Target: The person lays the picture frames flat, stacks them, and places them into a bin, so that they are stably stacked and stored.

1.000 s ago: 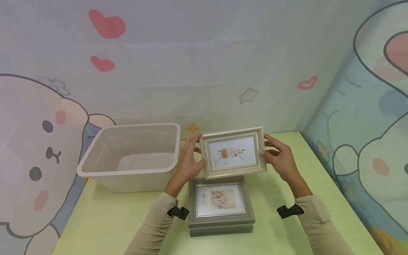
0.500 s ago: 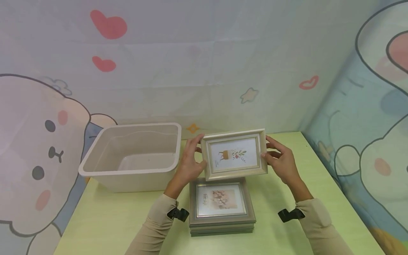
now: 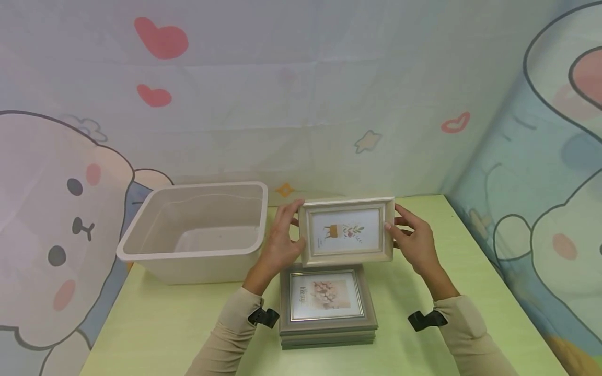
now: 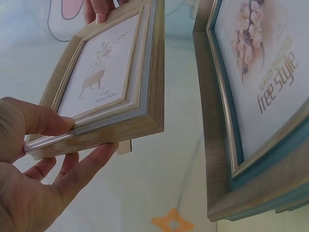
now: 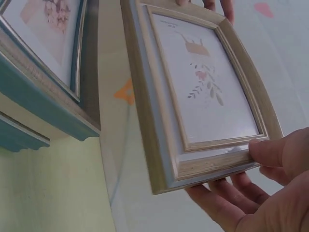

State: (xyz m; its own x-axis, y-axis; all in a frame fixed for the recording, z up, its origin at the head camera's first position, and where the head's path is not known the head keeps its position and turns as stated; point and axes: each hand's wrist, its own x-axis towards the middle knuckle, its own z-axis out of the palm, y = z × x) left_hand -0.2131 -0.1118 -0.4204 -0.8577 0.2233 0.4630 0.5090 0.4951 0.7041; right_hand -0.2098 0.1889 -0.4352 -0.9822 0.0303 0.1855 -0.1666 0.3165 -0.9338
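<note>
A light wood-toned picture frame, with a drawing of a deer-like animal and plants turned sideways, is held up in both hands. My left hand grips its left end, thumb on the front and fingers behind; the left wrist view shows the thumb on the border. At the opposite end, my right hand pinches the frame the same way, its fingers under the back. Just below and nearer lies a stack of picture frames, the top one with a pink flower print.
An open beige plastic bin stands at the back left of the pale green table. A cartoon-printed cloth hangs behind and along the sides. Each wrist wears a black strap.
The held picture frame has levelled out from a slight tilt and come down a little, both hands moving with it. The stack and the bin stay put.
</note>
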